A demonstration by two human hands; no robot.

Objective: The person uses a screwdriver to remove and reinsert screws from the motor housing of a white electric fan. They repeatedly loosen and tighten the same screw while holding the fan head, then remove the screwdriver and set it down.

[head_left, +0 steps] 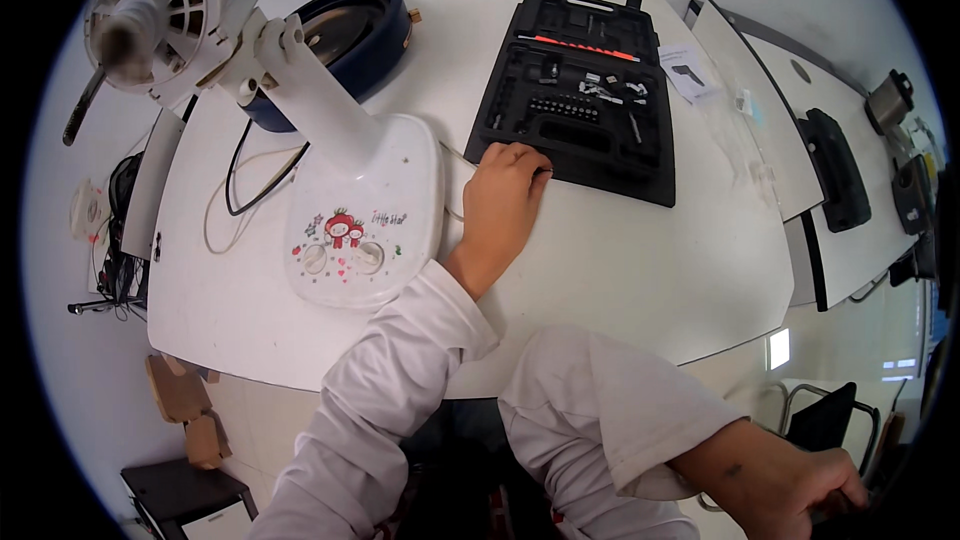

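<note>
My left hand point(508, 188) lies at the near left edge of an unfolded black tool case point(610, 186), its fingers curled and closed. Whatever they grip is hidden under them. Bits, sockets and small metal parts sit in the case, and an orange flexible shaft point(580, 47) lies across its far part. Left of that hand stands a white fan point(415, 185) with a cartoon print and two knobs on its base; its motor housing point(160, 0) is exposed. My right hand point(800, 490) is off the table at the lower right, fingers curled and partly lost in shadow.
A dark blue round tub-like object point(385, 65) rests behind the fan, with cables point(235, 175) beside it. A printed leaflet point(690, 75) and clear plastic packaging point(735, 145) lie right of the case. Another table point(870, 240) holds a black case point(838, 170). Chairs stand below.
</note>
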